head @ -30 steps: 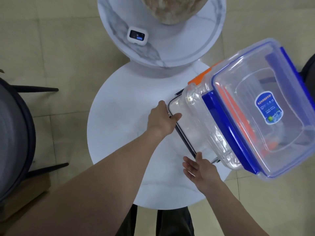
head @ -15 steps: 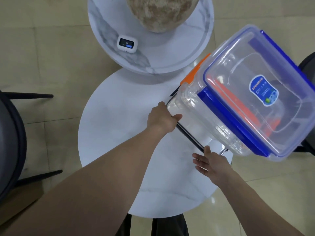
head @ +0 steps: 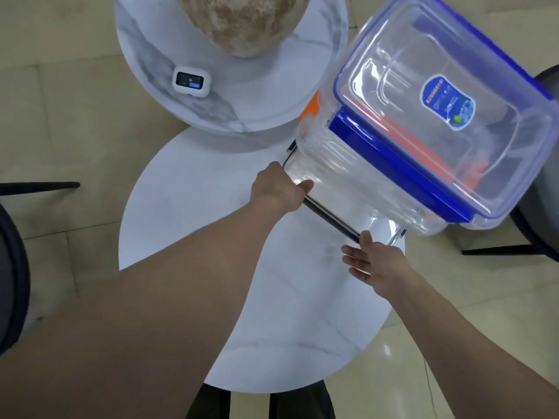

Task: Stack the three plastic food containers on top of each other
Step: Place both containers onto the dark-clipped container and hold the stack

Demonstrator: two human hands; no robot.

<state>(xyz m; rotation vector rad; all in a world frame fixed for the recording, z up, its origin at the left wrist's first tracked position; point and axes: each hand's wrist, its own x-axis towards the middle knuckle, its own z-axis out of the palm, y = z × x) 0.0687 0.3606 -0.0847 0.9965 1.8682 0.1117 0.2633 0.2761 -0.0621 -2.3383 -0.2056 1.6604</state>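
Three clear plastic containers stand in one stack at the right edge of the round white table point(head: 193, 225). On top is the blue-lidded container point(head: 447, 110) with a blue label. Under it an orange-lidded container point(head: 311, 111) shows at its left corner. The bottom container point(head: 335, 189) has a dark rim. My left hand point(head: 279, 189) grips the bottom container's near-left corner, thumb on its wall. My right hand point(head: 375, 261) lies flat with fingers apart, its fingertips touching the bottom container's near corner.
Behind the white table stands a higher marbled round table point(head: 272, 92) bearing a small white device with a screen point(head: 191, 81) and a large rough beige ball point(head: 242, 19). Dark chairs flank both sides point(head: 12, 282) point(head: 538, 219). My legs are below the table edge.
The view has shifted a little, so the stack sits higher and further right in frame. Both hands keep their places at the bottom container; my right hand has edged slightly right.
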